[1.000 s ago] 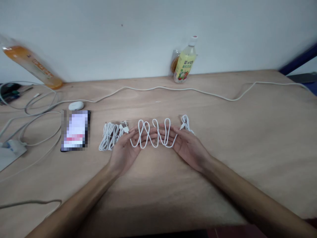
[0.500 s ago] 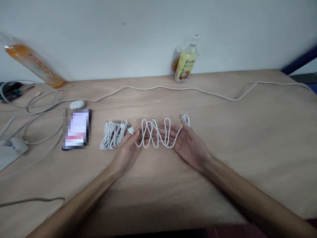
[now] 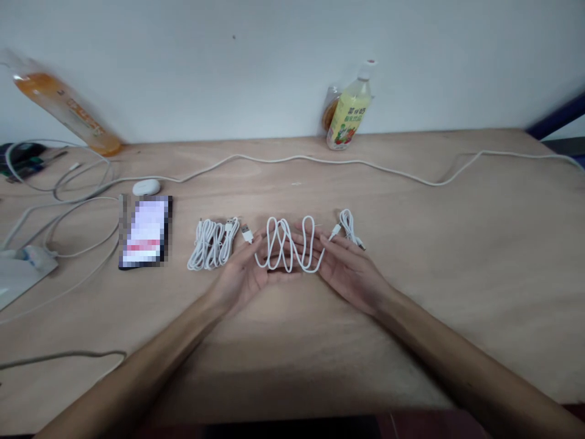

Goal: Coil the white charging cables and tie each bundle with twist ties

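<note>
A white USB cable [image 3: 309,217], folded into several zigzag loops, lies across the fingers of both my hands. My left hand [image 3: 240,274] holds one end under its thumb, with the metal USB plug [image 3: 247,233] sticking out above. On the other side, my right hand [image 3: 354,268] pinches the cable near its other white connector [image 3: 336,230]. Bundled white cables [image 3: 211,245] rest on the table just left of my left hand. Beyond my right thumb lies a separate coiled white cable [image 3: 348,224], partly hidden by that hand.
A phone [image 3: 145,231] and a white earbud case [image 3: 146,187] lie to the left, among loose cables and a white power strip [image 3: 27,277]. Along the back stand an orange drink bottle [image 3: 68,116] and a yellow-labelled bottle [image 3: 351,113]. A long white cord [image 3: 297,157] crosses the table.
My right thumb has shifted, and the connector at that end now shows. The loops sit closer together, and more of the coiled cable on the right is visible. The view has shifted slightly.
</note>
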A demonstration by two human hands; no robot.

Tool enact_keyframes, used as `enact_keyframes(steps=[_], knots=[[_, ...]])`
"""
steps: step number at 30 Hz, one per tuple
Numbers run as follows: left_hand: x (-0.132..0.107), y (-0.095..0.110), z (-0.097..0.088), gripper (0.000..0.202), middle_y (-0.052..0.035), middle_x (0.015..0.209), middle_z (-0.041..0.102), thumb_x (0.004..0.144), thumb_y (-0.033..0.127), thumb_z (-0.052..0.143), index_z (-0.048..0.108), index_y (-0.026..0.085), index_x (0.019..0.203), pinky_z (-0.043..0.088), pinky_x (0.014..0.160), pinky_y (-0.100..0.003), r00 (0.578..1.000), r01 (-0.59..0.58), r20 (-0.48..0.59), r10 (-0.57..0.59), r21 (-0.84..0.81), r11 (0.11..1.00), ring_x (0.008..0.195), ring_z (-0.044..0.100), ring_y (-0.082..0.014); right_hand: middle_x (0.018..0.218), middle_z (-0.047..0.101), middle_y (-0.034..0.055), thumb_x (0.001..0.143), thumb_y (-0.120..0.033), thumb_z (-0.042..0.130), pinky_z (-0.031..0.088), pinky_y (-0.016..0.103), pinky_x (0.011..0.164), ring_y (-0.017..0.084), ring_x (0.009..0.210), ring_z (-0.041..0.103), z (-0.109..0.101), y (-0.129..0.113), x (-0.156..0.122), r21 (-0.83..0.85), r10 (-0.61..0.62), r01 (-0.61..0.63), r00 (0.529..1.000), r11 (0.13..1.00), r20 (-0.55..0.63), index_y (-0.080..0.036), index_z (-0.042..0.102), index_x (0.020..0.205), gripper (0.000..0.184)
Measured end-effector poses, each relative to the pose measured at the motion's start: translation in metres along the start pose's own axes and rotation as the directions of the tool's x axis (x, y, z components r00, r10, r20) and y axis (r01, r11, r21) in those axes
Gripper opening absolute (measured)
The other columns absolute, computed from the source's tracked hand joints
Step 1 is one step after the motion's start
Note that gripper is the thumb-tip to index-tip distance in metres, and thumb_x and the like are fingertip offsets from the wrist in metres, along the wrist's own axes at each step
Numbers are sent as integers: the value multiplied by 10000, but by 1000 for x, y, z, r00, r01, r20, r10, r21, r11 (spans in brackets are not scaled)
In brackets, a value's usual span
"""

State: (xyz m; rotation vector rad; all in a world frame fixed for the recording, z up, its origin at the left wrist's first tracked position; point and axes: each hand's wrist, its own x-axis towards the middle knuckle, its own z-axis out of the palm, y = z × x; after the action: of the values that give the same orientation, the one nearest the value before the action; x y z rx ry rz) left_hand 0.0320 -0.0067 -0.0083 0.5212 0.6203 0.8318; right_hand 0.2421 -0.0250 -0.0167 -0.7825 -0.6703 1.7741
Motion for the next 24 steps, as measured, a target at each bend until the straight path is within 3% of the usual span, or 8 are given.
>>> enact_keyframes(steps=[6, 12, 18, 24], knots=[[1, 0, 1, 375, -201, 1355, 796, 1122, 369, 636, 729, 156, 1416, 608, 1147, -556, 999, 20, -33, -19, 21, 1000, 1258, 777, -357, 1287, 841, 102, 917, -402, 874, 525, 581, 1237, 327, 1436, 678, 5, -1, 0, -54, 27, -24, 998, 998, 55, -273, 834, 1123, 246], [0, -1, 1, 335, -207, 1367, 794, 1081, 367, 702, 789, 142, 1313, 596, 1165, -508, 1000, 3, -5, -2, 32, 999, 1332, 744, -376, 1242, 847, 63, 950, -472, 837, 513, 539, 1244, 309, 1383, 705, 3, 4, 0, -213, -18, 31, 998, 977, 65, -303, 840, 1189, 293], [2, -2, -2, 283, -207, 1378, 794, 1084, 266, 635, 795, 125, 1269, 571, 1198, -569, 1000, 27, -12, -26, 55, 998, 1366, 726, -381, 1280, 831, 59, 1013, -503, 763, 495, 525, 1242, 298, 1303, 732, -2, 8, -3, -357, -88, 102, 995, 929, 56, -302, 831, 1266, 330], [3, -1, -3, 403, -212, 1241, 837, 1001, 158, 619, 761, 91, 1372, 562, 1199, -606, 998, 43, 36, -46, 78, 996, 1302, 763, -386, 1258, 817, 55, 998, -507, 758, 472, 510, 1257, 304, 1349, 679, -7, 8, -5, -406, -148, 117, 988, 907, -46, -295, 862, 1135, 273]])
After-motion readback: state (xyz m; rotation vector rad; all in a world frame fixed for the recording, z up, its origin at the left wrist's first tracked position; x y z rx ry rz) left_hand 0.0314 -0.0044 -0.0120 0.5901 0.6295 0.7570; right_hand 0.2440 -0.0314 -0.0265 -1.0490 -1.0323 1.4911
